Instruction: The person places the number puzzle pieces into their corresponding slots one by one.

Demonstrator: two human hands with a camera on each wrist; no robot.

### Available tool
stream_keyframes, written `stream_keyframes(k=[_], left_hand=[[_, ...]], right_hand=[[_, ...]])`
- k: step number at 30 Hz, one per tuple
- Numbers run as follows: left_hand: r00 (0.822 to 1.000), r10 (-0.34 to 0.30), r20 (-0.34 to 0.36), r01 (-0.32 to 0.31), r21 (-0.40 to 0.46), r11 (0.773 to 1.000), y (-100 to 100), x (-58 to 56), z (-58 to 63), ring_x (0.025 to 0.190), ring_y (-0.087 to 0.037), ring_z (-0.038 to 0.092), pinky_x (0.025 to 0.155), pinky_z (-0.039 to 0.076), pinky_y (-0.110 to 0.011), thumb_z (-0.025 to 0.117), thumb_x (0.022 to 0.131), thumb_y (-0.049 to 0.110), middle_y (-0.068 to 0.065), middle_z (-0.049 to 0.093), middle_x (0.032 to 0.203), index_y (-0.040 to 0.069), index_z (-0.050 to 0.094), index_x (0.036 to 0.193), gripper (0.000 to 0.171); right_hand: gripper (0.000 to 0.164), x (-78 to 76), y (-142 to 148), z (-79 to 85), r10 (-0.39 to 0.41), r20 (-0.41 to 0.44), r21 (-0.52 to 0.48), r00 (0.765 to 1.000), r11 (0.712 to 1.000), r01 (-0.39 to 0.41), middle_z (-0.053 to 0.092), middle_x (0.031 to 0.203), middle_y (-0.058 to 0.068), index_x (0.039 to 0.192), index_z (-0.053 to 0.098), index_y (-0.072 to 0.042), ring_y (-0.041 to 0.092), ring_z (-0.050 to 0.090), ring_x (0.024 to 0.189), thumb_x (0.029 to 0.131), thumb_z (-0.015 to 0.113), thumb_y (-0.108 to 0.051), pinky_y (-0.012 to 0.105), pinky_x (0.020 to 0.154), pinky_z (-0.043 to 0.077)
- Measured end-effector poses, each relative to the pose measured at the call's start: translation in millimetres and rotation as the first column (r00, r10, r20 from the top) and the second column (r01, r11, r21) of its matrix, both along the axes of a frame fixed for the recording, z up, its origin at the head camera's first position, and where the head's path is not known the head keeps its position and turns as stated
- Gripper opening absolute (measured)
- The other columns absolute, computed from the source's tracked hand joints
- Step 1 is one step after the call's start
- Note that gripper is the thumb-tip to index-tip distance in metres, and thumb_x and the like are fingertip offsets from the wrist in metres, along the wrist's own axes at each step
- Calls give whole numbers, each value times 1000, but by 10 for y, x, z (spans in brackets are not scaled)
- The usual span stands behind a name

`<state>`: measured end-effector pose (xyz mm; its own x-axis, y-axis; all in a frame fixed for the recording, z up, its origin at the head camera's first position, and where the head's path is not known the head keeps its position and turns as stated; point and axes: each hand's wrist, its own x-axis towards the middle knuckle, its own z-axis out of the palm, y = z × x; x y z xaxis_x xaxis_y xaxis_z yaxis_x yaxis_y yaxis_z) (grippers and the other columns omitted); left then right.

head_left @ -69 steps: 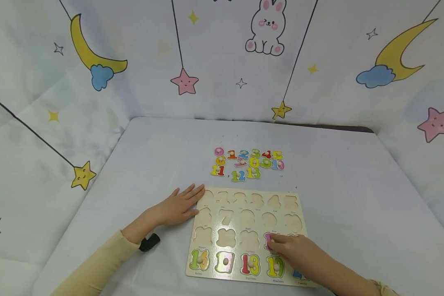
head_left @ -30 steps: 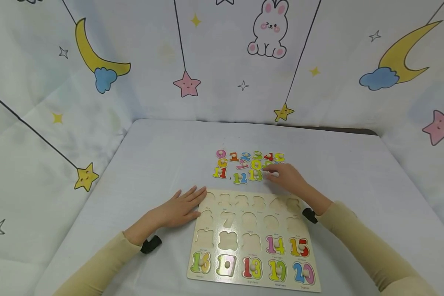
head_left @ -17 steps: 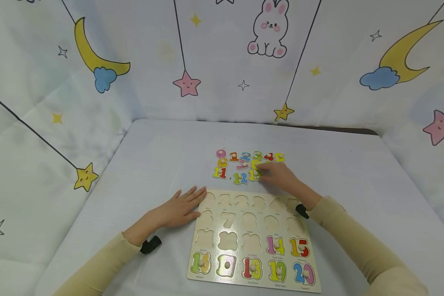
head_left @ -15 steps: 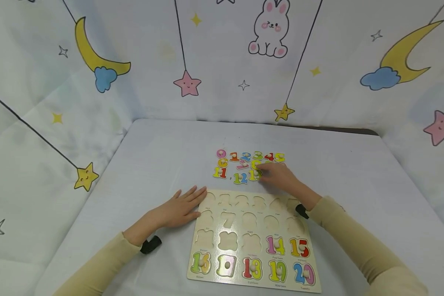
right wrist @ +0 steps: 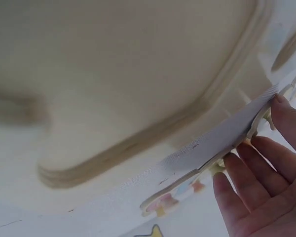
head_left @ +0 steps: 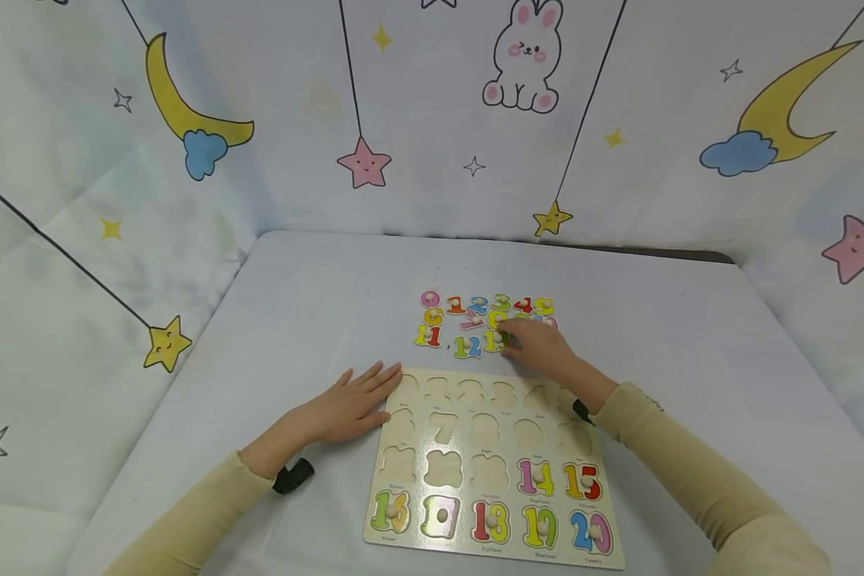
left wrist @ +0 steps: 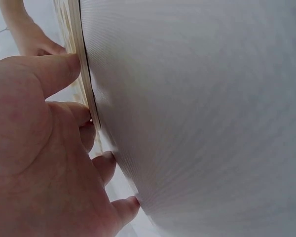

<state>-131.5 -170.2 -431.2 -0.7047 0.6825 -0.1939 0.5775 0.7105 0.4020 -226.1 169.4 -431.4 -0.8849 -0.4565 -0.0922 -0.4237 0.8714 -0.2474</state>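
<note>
A wooden number puzzle board (head_left: 468, 484) lies on the table. Pieces 14 (head_left: 536, 478) through 20 (head_left: 592, 533) sit in its lower recesses; the others are bare. My left hand (head_left: 342, 408) lies flat at the board's upper left edge, fingers spread, thumb and fingertips against its side in the left wrist view. Beyond the board, my right hand (head_left: 543, 346) has thumb and fingertips at opposite edges of the number 13 piece (head_left: 493, 342), which still lies among the loose pieces. Its index finger overlaps the 8 piece (head_left: 497, 318); the 9 piece is mostly hidden.
Loose pieces lie in rows behind the board, including the 0 (head_left: 430, 299), 5 (head_left: 544, 306), 11 (head_left: 428, 336) and 12 (head_left: 467, 347). A white cloth covers the table (head_left: 317, 304). A printed backdrop (head_left: 432, 104) stands at the back and sides.
My right hand has left the 14 piece in the board, moved up to the loose pieces and slid left to the 13, where it has stayed. The left hand keeps its place.
</note>
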Motion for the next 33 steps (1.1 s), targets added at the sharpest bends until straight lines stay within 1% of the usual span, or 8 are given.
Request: stream_keyframes(k=[6,11,16,19,22,27,31,33], left_hand=[[1000,3,-3,-3,-5,1000,-4,1,-5,139,-29,8,103,11,-61,47,99,33,-6,14,154,7,19,150,64],[1000,-2,-9,2,-9,1000,-3,-6,-7,139,-29,9,103,11,-61,47,99,33,-7,14,154,6,19,150,64],[1000,0,-1,0,-3,1000,-1,-2,-5,139,-30,8,103,11,-61,47,99,32,-7,14,154,6,19,150,64],[1000,-3,0,3,-3,1000,-6,0,-13,139,-30,8,103,10,-61,47,99,32,-7,14,154,6,20,150,63],[1000,-5,-5,5,-5,1000,-10,-5,-26,139,-29,8,103,11,-61,47,99,32,-7,13,154,6,19,150,63],[1000,-1,-11,1,-9,1000,-12,-14,-36,139,-29,7,103,10,-61,46,99,33,-6,13,155,7,19,150,64],[1000,-1,-7,1,-7,1000,-12,-10,-32,139,-28,7,103,10,-61,47,99,32,-6,13,155,7,19,150,64],[1000,-1,-7,1,-8,1000,-11,-8,-28,139,-28,7,103,10,-61,47,99,33,-6,13,155,7,19,150,64]], right_hand=[[50,16,-25,21,-5,-10,1,1000,1000,5,58,125,13,126,58,-2,30,51,116,82,74,-20,45,94,40],[38,17,-46,43,7,-22,18,1000,1000,-7,61,117,11,115,63,-5,27,57,106,82,75,-19,43,87,44],[33,13,-47,62,18,-18,42,1000,999,-17,58,113,10,109,61,-5,24,59,94,82,74,-20,41,79,48],[30,12,-39,58,9,-5,23,1000,1000,-9,56,108,9,105,59,-6,21,56,86,83,74,-19,39,74,48],[27,19,-38,51,3,-2,-3,1000,1000,-3,56,106,8,103,57,-9,20,54,83,83,73,-18,38,71,47],[26,43,-64,45,20,-40,-34,999,999,-22,56,95,4,98,53,-12,19,52,77,83,74,-15,35,65,45],[26,78,-95,42,27,-66,-34,997,999,-29,53,86,1,94,51,-12,19,50,75,82,74,-13,31,65,43],[23,85,-97,48,24,-65,-60,998,998,-28,53,85,0,92,52,-12,19,50,75,82,73,-10,31,67,43]])
